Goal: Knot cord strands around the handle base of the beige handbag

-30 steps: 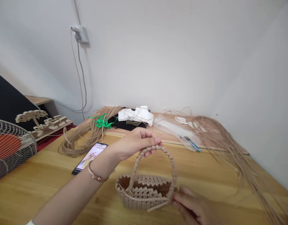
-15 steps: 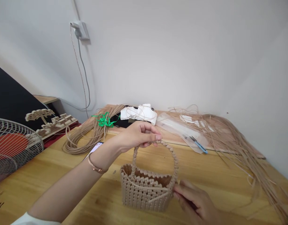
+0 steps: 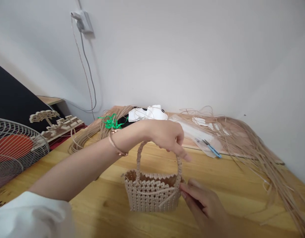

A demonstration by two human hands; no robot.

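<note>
Cane basket (image 3: pixel 151 195): light, fairly stiff. Left hand (image 3: pixel 166 137) curled over handle (image 3: pixel 139 157); right hand (image 3: pixel 204 206) pinching rim (image 3: pixel 147 174). Take hold at rim.

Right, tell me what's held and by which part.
The woven basket is held: the left hand at the top of its handle, the right hand pinching its side near the rim.

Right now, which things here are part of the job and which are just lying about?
Job: woven cane basket, left hand on its handle, right hand at its side, loose cane strands, blue-handled snips.

Lying about: desk fan, wooden tree ornament, crumpled white item.
</note>
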